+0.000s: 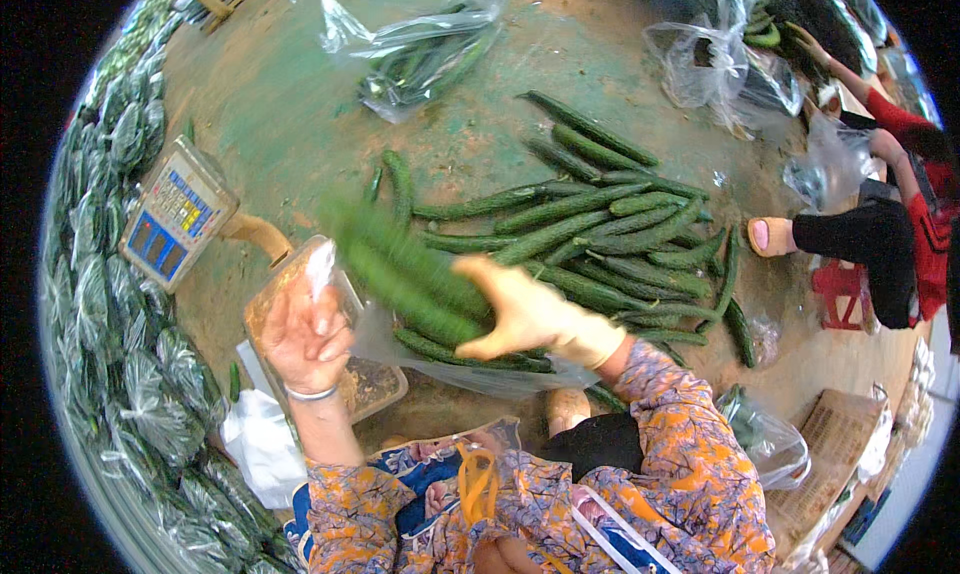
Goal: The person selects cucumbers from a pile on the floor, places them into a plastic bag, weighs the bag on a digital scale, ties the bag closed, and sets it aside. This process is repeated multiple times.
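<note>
My right hand (517, 304), in a pale yellow glove, grips a bunch of green cucumbers (405, 274) blurred by motion. Under them a clear plastic bag (480, 375) spreads out, with another cucumber (465, 353) lying along it. My bare left hand (311, 334) has curled fingers at the left edge of this bag and appears to pinch its film; the exact grip is hard to make out. A loose pile of long cucumbers (622, 236) lies on the floor beyond and right of my gloved hand.
A digital scale (176, 214) with a tray (375, 394) stands at left, beside stacked bagged cucumbers (142, 371). A filled clear bag (427, 64) lies ahead. At right a person in red (934, 221) handles plastic bags near a red stool (840, 296). A brown crate (829, 446) sits lower right.
</note>
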A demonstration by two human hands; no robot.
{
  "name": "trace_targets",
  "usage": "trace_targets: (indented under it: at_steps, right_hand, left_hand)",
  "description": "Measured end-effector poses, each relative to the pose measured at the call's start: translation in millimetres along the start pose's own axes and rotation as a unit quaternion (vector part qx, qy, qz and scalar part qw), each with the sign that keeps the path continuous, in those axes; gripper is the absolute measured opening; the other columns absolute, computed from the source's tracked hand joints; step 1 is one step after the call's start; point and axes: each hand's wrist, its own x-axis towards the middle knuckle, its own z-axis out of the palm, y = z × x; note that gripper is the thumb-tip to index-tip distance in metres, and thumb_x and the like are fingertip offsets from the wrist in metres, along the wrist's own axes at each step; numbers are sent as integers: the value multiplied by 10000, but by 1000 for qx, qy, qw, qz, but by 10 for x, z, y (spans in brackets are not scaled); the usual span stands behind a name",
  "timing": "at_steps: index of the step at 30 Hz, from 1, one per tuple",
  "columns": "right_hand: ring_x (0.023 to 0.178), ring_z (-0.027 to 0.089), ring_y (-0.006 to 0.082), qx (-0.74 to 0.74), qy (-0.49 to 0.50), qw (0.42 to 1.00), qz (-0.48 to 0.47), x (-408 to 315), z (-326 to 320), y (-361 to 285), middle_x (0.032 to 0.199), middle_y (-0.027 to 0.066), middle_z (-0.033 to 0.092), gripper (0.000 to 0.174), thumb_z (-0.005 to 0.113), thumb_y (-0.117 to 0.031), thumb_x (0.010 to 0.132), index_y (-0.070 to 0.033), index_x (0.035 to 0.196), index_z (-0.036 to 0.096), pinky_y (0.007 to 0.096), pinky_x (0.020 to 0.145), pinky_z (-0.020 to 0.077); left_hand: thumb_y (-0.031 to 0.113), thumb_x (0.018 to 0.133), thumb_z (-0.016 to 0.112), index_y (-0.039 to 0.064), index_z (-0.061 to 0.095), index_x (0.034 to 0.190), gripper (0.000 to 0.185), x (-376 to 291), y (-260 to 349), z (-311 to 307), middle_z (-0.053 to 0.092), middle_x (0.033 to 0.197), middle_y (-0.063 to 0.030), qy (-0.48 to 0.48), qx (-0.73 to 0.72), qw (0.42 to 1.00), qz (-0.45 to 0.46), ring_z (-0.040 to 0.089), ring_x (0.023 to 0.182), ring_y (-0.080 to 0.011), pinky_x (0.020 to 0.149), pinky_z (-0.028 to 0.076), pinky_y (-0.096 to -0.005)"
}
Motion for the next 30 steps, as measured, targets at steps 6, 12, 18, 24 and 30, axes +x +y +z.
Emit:
trace_targets:
  at_steps: [6, 12, 18, 24, 30]
  right_hand:
    - [952, 565, 372, -234, -105, 967, 12, -287, 596, 912, 1110, 219, 540, 630, 682, -209, 672, 29, 1199, 433, 408, 803, 474]
    - [895, 601, 303, -260, 217, 923, 185, 341, -1106, 1346, 940, 139, 631, 217, 550, -114, 748, -81, 950, 625, 391, 770, 490]
    - [887, 612, 316, -485, 107, 791, 359, 421, -1902, 2664, 885, 155, 650, 258, 657, -250, 701, -82, 896, 675, 403, 767, 493]
    - [967, 558, 295, -511, 235, 802, 202, 957, -1729, 2637, 992, 118, 582, 494, 735, -248, 610, -101, 1041, 545, 433, 797, 457]
    - [971, 551, 295, -486, 189, 785, 334, 944, -1706, 2733, 1023, 139, 557, 367, 641, -104, 667, -48, 1016, 544, 442, 793, 470]
  left_hand:
    - [306, 917, 418, -15, 42, 1381, 678, 74, 67, -87, 451, 763, -126, -54, 24, 998, -17, 345, 431, -73, 376, 335, -200]
    - [290, 911, 433, 4, 35, 1386, 683, -186, 113, -34, 462, 724, -134, 39, 33, 998, 25, 355, 414, -89, 382, 357, -230]
    - [283, 907, 445, 24, 3, 1393, 706, -135, -56, 91, 465, 683, -147, 79, 16, 996, 48, 392, 432, -121, 416, 376, -245]
    - [262, 907, 443, 33, -2, 1397, 701, -150, -130, 161, 469, 690, -145, 113, 29, 991, 63, 403, 449, -121, 421, 384, -255]
    - [268, 919, 391, 66, 113, 1398, 590, -104, -143, 224, 456, 729, -139, 108, 92, 989, 40, 373, 414, -103, 399, 367, -224]
